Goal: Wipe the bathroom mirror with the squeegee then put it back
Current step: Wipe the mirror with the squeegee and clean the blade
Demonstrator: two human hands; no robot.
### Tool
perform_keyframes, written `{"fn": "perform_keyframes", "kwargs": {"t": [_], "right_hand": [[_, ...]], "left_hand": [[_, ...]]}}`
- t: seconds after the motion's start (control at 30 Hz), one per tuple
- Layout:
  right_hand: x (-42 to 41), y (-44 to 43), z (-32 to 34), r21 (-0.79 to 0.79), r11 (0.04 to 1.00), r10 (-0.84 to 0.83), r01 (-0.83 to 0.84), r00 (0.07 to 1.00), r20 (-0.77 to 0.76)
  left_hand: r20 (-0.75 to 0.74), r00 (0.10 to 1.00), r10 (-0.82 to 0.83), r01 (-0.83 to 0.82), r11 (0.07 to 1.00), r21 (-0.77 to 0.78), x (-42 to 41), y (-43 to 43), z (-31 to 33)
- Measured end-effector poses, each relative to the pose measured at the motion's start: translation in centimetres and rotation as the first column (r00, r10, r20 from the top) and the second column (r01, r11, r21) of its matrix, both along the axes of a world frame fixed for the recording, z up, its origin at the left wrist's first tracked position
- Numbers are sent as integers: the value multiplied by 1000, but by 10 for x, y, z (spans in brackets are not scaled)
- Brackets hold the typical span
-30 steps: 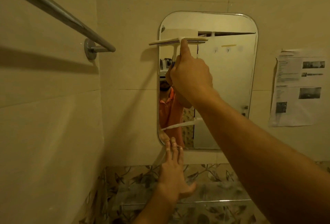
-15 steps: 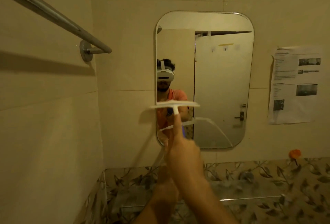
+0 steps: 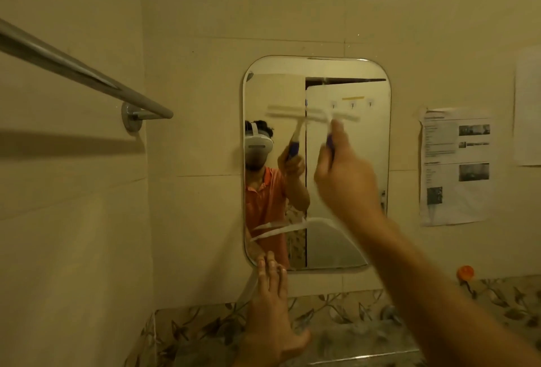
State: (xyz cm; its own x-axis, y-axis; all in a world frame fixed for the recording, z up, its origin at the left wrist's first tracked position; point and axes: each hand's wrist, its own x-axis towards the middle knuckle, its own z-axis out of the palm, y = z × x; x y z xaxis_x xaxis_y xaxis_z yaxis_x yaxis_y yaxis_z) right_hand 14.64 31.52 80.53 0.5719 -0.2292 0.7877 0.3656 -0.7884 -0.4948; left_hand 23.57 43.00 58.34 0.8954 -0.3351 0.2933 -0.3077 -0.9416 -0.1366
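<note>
Squeegee back up for a second pass on the mirror

The right hand (image 3: 345,179), fingers wrapped round the blue handle, has lifted the squeegee (image 3: 330,120) from the mirror's lower left, where it was half a second ago, to the upper middle of the mirror (image 3: 351,220); its white blade lies level there, blurred, so contact with the glass cannot be told. That reads as one downward stroke done and the next column starting, so wiping is under way and the return comes later. The left hand (image 3: 272,319) rests flat, fingers together, on the wall at the mirror's bottom left corner, holding nothing.
</note>
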Motion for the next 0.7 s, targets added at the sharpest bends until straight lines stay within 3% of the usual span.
{"fn": "perform_keyframes", "kwargs": {"t": [0.1, 0.3, 0.5, 0.7], "right_hand": [[5, -23, 75, 30, 998, -61, 60, 997, 37], [25, -36, 113, 14, 994, -109, 110, 992, -56], [21, -30, 78, -32, 992, -123, 120, 984, -130], [19, -17, -17, -40, 991, -135, 130, 977, -166]], "left_hand": [[33, 999, -16, 11, 989, 149, -2, -1, 5], [-11, 1000, -19, 20, 991, 134, -6, 0, 10], [50, 996, -77, 74, 995, 61, 1, 3, 1], [36, 998, -58, 61, 995, -81, 7, -1, -9]]}}
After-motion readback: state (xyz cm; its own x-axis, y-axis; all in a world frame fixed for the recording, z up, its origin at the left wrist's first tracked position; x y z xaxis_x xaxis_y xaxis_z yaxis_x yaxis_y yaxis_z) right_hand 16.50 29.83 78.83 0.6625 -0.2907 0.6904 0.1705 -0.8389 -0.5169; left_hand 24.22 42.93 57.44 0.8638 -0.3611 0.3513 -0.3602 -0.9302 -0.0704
